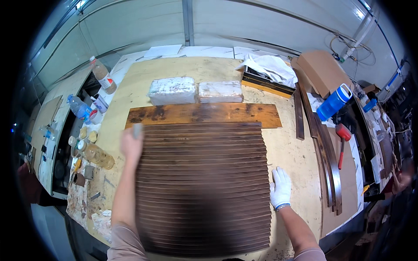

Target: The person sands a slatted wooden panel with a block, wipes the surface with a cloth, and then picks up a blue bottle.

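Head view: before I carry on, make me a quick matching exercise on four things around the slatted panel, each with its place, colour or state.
Things:
1. Right hand
2. Mallet
3. Two rectangular blocks
4. Orange-brown board

Descriptions:
A. Whitish, side by side
B. Lying crosswise at the far edge of the slatted panel
C. Gloved in white, beside the panel's right edge
D. Red, to the right of the long dark strips

Pairs: 1-C, 2-D, 3-A, 4-B

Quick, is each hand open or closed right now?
Left hand: closed on a small grey piece, too blurred to identify.
Right hand, white-gloved: open, beside the dark brown slatted panel.
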### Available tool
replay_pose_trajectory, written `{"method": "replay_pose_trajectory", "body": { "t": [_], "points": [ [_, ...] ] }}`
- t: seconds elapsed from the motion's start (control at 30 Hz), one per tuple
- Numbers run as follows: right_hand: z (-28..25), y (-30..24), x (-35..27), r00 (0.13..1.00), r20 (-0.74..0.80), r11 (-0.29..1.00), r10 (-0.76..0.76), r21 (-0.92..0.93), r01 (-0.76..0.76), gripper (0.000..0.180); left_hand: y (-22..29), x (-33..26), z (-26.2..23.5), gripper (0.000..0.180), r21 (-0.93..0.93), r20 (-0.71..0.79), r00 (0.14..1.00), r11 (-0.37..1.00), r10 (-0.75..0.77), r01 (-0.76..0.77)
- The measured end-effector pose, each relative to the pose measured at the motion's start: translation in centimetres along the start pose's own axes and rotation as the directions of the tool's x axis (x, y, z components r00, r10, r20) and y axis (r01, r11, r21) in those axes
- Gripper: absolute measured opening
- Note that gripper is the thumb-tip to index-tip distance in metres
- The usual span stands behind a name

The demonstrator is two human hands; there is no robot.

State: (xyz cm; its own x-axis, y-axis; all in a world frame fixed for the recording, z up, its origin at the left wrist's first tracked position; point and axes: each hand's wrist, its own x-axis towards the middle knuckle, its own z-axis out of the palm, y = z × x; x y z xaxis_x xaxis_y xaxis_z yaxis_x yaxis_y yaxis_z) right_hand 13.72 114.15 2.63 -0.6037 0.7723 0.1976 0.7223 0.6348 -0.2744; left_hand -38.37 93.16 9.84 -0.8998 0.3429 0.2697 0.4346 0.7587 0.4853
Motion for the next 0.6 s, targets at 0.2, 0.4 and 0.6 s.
{"method": "replay_pose_trajectory", "body": {
  "t": [0.2,0.4,0.6],
  "points": [
    [0.1,0.1,-0.3,1.0,0.019,1.0,0.023,-0.008,-0.023,0.058,0.5,-1.4,3.1,0.033,0.092,0.069,0.993,0.99,0.097,-0.104],
    [0.1,-0.6,-0.3,0.999,0.024,0.999,0.039,0.032,-0.04,0.057,-2.7,1.9,1.8,0.038,0.144,-0.053,0.999,0.99,-0.005,0.013],
    [-0.2,-0.3,0.0,1.0,0.014,1.0,-0.003,-0.013,0.003,0.054,-3.4,3.9,2.5,0.043,0.23,-0.03,0.995,0.968,-0.096,0.1]
  ]
}}
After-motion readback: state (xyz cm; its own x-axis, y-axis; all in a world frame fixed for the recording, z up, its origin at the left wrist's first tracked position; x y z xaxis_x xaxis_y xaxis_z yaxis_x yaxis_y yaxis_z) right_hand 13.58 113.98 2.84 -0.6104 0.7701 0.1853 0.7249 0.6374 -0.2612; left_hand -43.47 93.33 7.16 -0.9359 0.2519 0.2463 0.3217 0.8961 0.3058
